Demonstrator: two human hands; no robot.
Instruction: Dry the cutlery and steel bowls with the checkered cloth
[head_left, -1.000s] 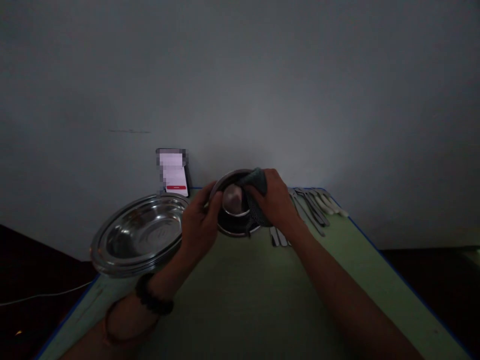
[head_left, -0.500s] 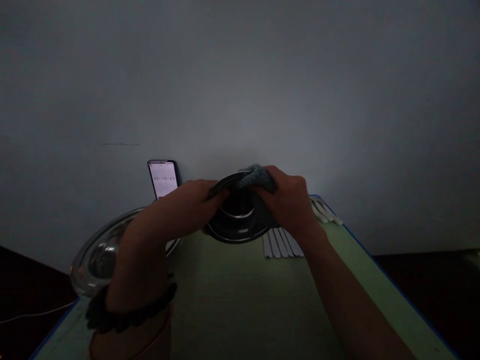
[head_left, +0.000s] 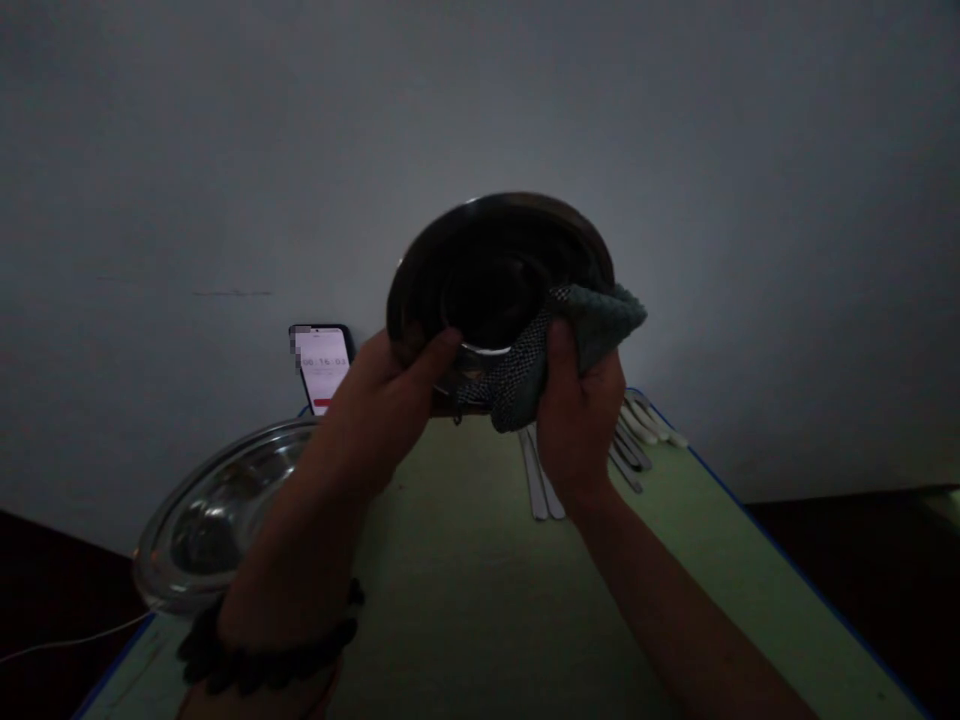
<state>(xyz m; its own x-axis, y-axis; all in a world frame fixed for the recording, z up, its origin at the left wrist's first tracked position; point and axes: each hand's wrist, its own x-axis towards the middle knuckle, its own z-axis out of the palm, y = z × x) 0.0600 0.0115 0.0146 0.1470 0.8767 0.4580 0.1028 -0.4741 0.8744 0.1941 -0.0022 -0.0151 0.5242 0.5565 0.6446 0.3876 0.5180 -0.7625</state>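
Observation:
A round steel bowl (head_left: 525, 222) with a wide rim is held up above the table, tilted so its dark inside faces me. My left hand (head_left: 401, 395) grips its lower left edge, thumb lying over the inside. My right hand (head_left: 581, 410) is closed on a grey-green cloth (head_left: 600, 315) with a dark mesh side, pressed against the bowl's lower right. Part of the cloth hangs along the bottom of the bowl. The fingers behind the bowl are hidden.
At the left lies a larger steel basin (head_left: 202, 545), partly behind my left arm. A phone (head_left: 324, 365) showing a timer leans against the wall. Cutlery handles (head_left: 536, 480) and white-handled pieces (head_left: 652, 425) lie at the right of the green table (head_left: 465, 590).
The bowl has been raised and turned so its inside faces me more. My right hand has rotated with the cloth, from the upper right rim to the lower right.

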